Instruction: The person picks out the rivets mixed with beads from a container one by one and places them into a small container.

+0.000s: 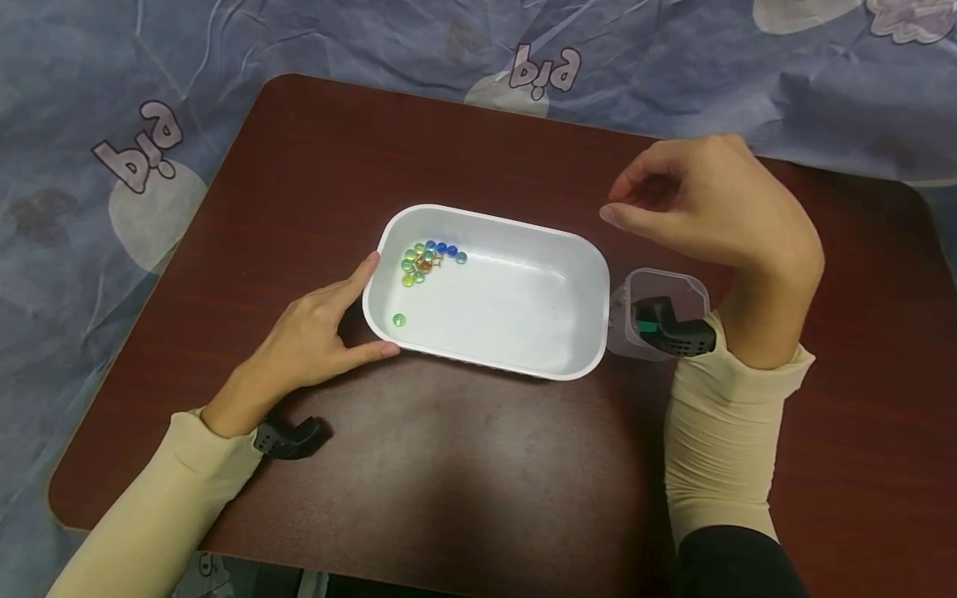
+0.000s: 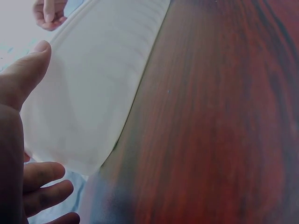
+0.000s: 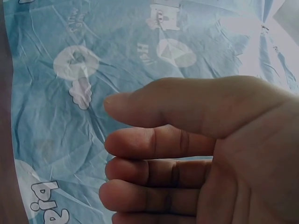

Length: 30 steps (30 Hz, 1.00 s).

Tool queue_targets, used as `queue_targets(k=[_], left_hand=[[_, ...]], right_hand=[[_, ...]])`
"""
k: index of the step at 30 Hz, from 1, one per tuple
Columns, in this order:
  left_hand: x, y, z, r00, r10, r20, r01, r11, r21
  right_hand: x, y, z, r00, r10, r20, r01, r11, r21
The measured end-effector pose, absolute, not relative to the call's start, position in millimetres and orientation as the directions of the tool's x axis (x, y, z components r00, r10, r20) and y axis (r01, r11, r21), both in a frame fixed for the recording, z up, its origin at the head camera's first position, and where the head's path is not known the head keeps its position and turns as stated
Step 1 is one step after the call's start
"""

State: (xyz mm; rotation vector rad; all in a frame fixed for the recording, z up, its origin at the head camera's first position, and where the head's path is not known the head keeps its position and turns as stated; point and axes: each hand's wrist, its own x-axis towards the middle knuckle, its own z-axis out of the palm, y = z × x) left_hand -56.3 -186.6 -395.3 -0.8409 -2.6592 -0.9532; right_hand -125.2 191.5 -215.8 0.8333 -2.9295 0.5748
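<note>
white tray point(image 2: 96, 84) cut off by left wrist view's top edge, clear container point(image 1: 669, 287) partly hidden behind black wrist camera point(image 1: 679, 334)

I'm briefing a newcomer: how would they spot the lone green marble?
On the dark reddish-brown wooden table sits a white, rounded rectangular tray. Inside, at lower left in the head view, lies a translucent green round marble. It sits alone, apart from the multicoloured cluster of glassy marbles.
</note>
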Motion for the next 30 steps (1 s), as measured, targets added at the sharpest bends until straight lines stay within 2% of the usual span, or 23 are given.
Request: queue_targets(k=[17,30], left_hand=[[-56,-186,-394,-0.818,0.45,0.359,0.576,0.632,0.519],[-56,-186,-395,-0.82,0.45,0.354,0.572,0.634,0.52]], right_hand=[[-135,159,-222,-0.835,-0.531,0.145,-0.541,0.746,-0.388],[-151,125,-235,-0.775,-0.611,0.162,-0.616,0.675,-0.406]])
